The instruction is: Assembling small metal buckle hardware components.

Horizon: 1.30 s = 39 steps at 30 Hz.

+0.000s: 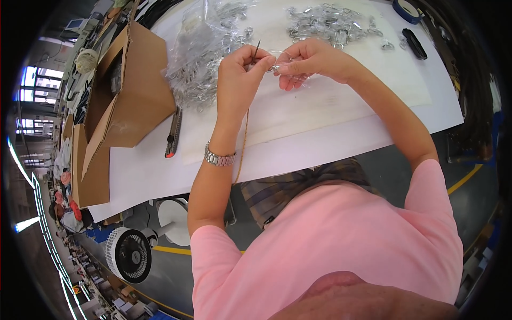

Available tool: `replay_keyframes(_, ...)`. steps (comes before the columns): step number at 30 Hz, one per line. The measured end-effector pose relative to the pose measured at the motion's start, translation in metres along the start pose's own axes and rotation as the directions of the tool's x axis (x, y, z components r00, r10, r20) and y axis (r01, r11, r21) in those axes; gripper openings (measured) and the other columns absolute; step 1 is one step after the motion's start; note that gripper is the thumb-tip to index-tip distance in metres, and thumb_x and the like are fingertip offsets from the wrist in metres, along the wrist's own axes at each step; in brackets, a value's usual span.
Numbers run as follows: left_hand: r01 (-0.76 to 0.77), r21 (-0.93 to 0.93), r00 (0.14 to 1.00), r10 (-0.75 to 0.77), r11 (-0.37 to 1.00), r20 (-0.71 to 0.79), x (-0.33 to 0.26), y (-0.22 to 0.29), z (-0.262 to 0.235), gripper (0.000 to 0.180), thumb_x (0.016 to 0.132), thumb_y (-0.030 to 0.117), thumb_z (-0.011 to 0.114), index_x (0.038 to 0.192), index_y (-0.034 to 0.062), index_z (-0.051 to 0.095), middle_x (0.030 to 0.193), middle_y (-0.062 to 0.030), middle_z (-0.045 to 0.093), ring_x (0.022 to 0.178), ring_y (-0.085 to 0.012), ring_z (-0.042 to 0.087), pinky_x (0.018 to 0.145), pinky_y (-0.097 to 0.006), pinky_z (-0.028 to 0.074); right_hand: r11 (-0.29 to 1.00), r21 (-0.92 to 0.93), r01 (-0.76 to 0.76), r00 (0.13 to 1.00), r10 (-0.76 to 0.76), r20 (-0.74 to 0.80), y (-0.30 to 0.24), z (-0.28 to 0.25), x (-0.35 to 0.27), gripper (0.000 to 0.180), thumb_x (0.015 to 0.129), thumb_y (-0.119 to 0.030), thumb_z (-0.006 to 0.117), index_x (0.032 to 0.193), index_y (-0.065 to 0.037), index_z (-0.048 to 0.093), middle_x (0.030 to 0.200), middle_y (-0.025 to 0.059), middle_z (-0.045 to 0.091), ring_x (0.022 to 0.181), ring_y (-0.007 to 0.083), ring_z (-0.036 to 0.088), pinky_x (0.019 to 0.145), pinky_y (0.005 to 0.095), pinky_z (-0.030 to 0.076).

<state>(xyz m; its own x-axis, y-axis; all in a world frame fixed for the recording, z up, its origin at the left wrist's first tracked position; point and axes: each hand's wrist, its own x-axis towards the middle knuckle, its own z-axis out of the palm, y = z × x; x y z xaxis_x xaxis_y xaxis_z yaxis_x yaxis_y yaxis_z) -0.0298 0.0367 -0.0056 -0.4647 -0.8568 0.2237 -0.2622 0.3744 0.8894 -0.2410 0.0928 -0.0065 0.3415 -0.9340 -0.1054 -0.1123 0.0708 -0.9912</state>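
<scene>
Over the white table, my left hand [242, 72] and my right hand [309, 61] meet with fingertips pinched on a small silvery metal clasp [274, 69]. A thin dark pointed piece [258, 49] sticks up between my left thumb and fingers; its kind cannot be made out. From the left hand a thin brown cord [246, 138] hangs past the wrist and over the table's front edge. Clear film shows about my right fingers, whose lower ones are curled. Left of my left hand lies a heap of silvery metal clasps [200, 80]; another pile [333, 25] lies beyond my right hand.
An open cardboard box [141, 90] stands at the table's left, with a box cutter [173, 133] beside it. A clear plastic bag [200, 32] rests on the left heap. At the back right are a blue tape roll [407, 10] and a black object [414, 44]. A fan [129, 255] stands below left.
</scene>
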Motion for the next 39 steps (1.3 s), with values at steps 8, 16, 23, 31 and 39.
replay_keyframes(8,0.205,-0.254,0.954,-0.136,0.945,0.266,0.004,-0.008,-0.007,0.032,0.101,0.031,0.069,0.080,0.0060,0.066,0.066,0.0027,0.058,0.051,-0.0020,0.041,0.045,-0.020,0.027,0.994,0.108,-0.008,1.000,0.007,0.006,0.009,-0.001,-0.001,0.031,0.096,-0.032,0.073,0.104,-0.003,0.073,0.093,0.0091,0.077,0.085,0.0165,0.075,0.078,0.0281,0.059)
replay_keyframes(16,-0.017,-0.025,0.971,0.023,1.000,0.239,0.005,-0.013,-0.010,0.035,0.101,0.027,0.067,0.075,0.0044,0.065,0.062,0.0039,0.054,0.052,-0.0039,0.040,0.048,-0.023,0.029,0.984,0.179,-0.017,1.000,0.018,-0.004,0.008,0.003,-0.003,0.029,0.101,-0.030,0.067,0.106,-0.002,0.070,0.091,0.0084,0.076,0.080,0.0149,0.073,0.073,0.0290,0.059)
replay_keyframes(23,-0.376,0.282,0.923,0.385,0.883,0.025,0.001,-0.010,0.005,0.012,0.097,0.013,0.068,0.092,0.0021,0.069,0.069,-0.0002,0.063,0.061,-0.0058,0.054,0.054,-0.024,0.038,0.962,0.248,-0.114,0.992,0.097,0.079,0.011,0.003,0.001,0.030,0.104,-0.032,0.062,0.109,-0.003,0.069,0.092,0.0099,0.076,0.079,0.0154,0.074,0.073,0.0283,0.060)
replay_keyframes(31,0.033,-0.143,0.999,-0.034,0.989,-0.005,-0.007,-0.005,0.014,0.019,0.099,0.017,0.068,0.105,-0.0002,0.069,0.080,-0.0007,0.068,0.056,-0.0040,0.048,0.050,-0.021,0.032,0.858,0.487,0.160,0.947,0.006,-0.321,0.017,0.003,0.005,0.037,0.104,-0.035,0.062,0.122,-0.003,0.068,0.116,0.0083,0.073,0.105,0.0154,0.070,0.092,0.0334,0.056)
replay_keyframes(39,0.260,-0.572,0.953,-0.114,0.778,0.279,-0.007,-0.013,0.024,0.018,0.103,0.020,0.064,0.099,0.0019,0.067,0.083,-0.0020,0.068,0.051,-0.0029,0.041,0.046,-0.021,0.027,0.819,0.567,0.088,0.993,-0.025,-0.118,0.024,0.014,0.014,0.044,0.108,-0.033,0.052,0.139,-0.003,0.061,0.119,0.0061,0.070,0.100,0.0138,0.065,0.094,0.0342,0.052)
